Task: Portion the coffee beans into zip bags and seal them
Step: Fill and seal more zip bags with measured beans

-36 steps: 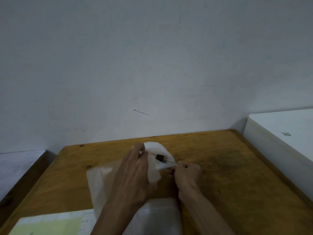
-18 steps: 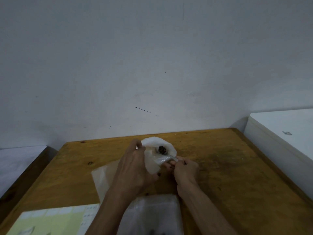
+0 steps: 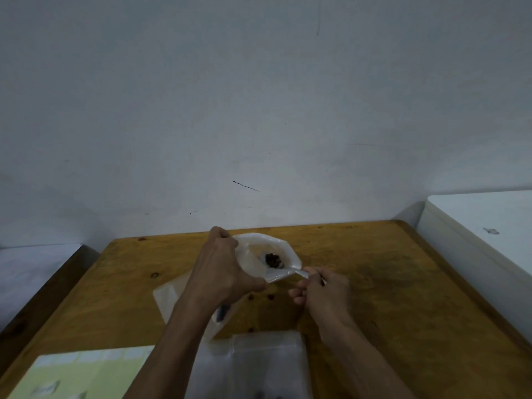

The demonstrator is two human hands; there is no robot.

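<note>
A translucent white zip bag (image 3: 253, 246) lies on the wooden table (image 3: 388, 283) with its mouth lifted and spread wide. My left hand (image 3: 221, 272) grips the bag's left rim and holds it up. My right hand (image 3: 325, 292) pinches the handle of a small clear spoon (image 3: 300, 273). The spoon's bowl reaches into the bag's mouth and carries a small heap of dark coffee beans (image 3: 272, 260). The bag's lower part runs under my left forearm and is partly hidden.
A few loose beans (image 3: 270, 297) lie on the table below the bag. A clear plastic bag (image 3: 267, 358) lies at the near edge, and a green and white sheet (image 3: 86, 372) at the near left. A white cabinet (image 3: 483, 234) stands to the right.
The bag's mouth has spread wider and lifted. My left hand shifted up along the rim, and the spoon with beans now sits deeper inside the opening.
</note>
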